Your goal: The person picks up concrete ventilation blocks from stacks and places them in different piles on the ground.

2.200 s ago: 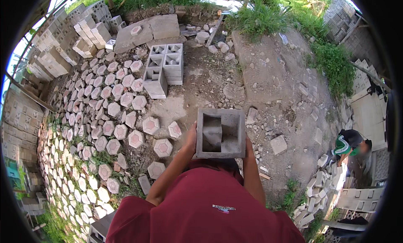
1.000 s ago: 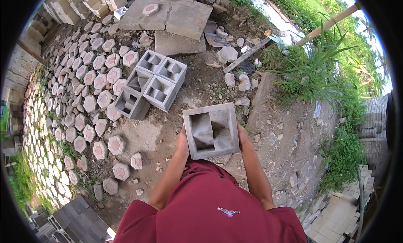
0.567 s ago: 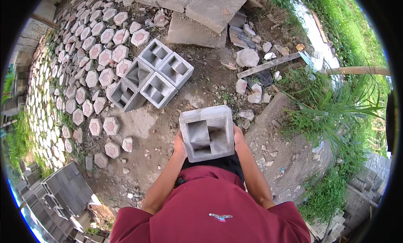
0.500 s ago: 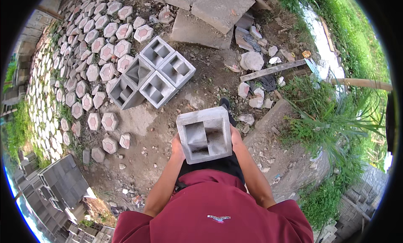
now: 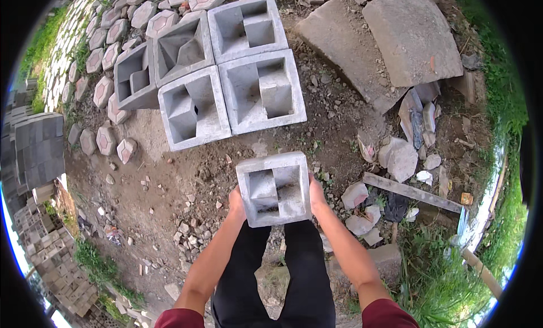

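Note:
A square grey concrete vent block (image 5: 274,187) is held up in front of my thighs, its stepped hollow face turned up. My left hand (image 5: 236,204) is closed on its left side and my right hand (image 5: 317,192) on its right side; the block hides some of the fingers. Beyond it, several similar concrete blocks lie together on the ground. The nearest of these are a front-left block (image 5: 195,107) and a front-right block (image 5: 262,91), which touch side by side. At the group's left end a block (image 5: 136,79) sits at an angle.
Hexagonal pavers (image 5: 104,92) cover the ground at far left. Broken concrete slabs (image 5: 412,36) lie at far right, with rubble and a wooden plank (image 5: 413,192) nearer. Loose stones (image 5: 195,237) are strewn left of my legs. Grey blocks (image 5: 39,149) are stacked at the left edge.
My view has turned and come nearer to the grouped blocks, which now appear larger and just ahead. Both hands still hold the same block, and my legs now show below it.

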The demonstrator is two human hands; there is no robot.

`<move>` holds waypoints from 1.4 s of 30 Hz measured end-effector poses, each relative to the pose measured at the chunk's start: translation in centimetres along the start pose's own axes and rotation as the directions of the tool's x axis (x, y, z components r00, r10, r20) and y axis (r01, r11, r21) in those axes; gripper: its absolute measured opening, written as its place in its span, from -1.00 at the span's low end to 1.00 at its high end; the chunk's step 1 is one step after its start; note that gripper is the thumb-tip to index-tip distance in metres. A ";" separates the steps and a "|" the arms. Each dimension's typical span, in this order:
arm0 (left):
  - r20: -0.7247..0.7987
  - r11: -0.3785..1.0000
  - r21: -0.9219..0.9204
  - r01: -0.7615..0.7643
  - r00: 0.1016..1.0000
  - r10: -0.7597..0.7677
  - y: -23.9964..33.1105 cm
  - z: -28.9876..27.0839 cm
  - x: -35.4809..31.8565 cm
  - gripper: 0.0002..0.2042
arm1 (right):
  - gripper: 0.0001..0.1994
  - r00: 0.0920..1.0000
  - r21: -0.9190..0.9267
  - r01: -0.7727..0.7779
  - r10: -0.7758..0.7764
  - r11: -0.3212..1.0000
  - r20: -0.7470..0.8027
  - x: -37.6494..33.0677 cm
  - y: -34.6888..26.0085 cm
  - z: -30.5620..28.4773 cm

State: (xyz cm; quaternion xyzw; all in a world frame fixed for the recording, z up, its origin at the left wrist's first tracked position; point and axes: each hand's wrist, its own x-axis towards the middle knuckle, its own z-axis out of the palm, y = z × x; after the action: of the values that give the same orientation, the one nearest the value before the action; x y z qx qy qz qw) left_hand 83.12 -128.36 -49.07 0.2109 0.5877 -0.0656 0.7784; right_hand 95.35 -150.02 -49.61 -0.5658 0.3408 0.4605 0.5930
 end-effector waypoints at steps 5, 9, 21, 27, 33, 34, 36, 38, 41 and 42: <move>0.024 0.998 0.043 0.040 0.999 -0.041 0.0 1.9 14.7 -0.64 | -0.48 0.997 0.317 0.007 -0.030 0.948 0.068 12.9 0.5 -0.6; 0.029 0.991 0.105 -0.084 0.996 0.081 -1.8 1.1 22.0 -0.58 | -0.50 0.993 0.301 0.032 -0.064 0.953 0.095 18.8 0.1 -0.5; 0.103 0.986 -0.100 -0.136 0.984 0.146 -6.5 -1.3 29.8 -0.63 | -0.56 0.983 -0.030 0.186 -0.186 0.982 -0.003 26.8 2.2 -3.5; -0.034 0.961 0.080 -0.264 0.963 0.267 -5.7 -2.0 32.0 -0.65 | -0.60 0.955 -0.155 0.273 -0.287 0.950 -0.076 27.4 1.4 -2.7; -0.067 0.929 0.066 -0.363 0.928 0.367 -4.1 0.9 31.7 -0.66 | -0.60 0.873 -0.324 0.372 -0.446 0.870 -0.194 28.4 0.6 -2.5; -0.061 0.922 0.105 -0.372 0.923 0.380 -3.8 0.5 32.3 -0.65 | -0.59 0.851 -0.342 0.378 -0.469 0.860 -0.237 28.4 0.9 -2.0; -0.049 0.908 0.176 -0.379 0.918 0.393 -3.6 -0.2 33.2 -0.64 | -0.56 0.814 -0.360 0.396 -0.504 0.845 -0.288 28.3 1.2 -1.4; -0.031 0.899 0.244 -0.364 0.924 0.382 -3.5 0.2 32.7 -0.63 | -0.48 0.786 -0.362 0.414 -0.528 0.835 -0.322 27.4 0.6 -1.3; 0.069 0.900 0.019 -0.436 0.898 0.434 -3.5 1.5 31.4 -0.60 | -0.39 0.774 -0.438 0.429 -0.571 0.790 -0.273 27.6 -0.1 -1.5; 0.075 0.896 0.019 -0.443 0.895 0.441 -3.2 2.0 31.0 -0.58 | -0.38 0.765 -0.429 0.448 -0.585 0.784 -0.269 27.7 -0.4 -1.4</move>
State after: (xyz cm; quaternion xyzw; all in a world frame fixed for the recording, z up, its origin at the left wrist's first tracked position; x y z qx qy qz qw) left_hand 93.11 -127.55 -78.67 0.3503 0.4962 0.0951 0.7887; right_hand 105.38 -146.91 -75.26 -0.8112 0.1946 0.2061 0.5114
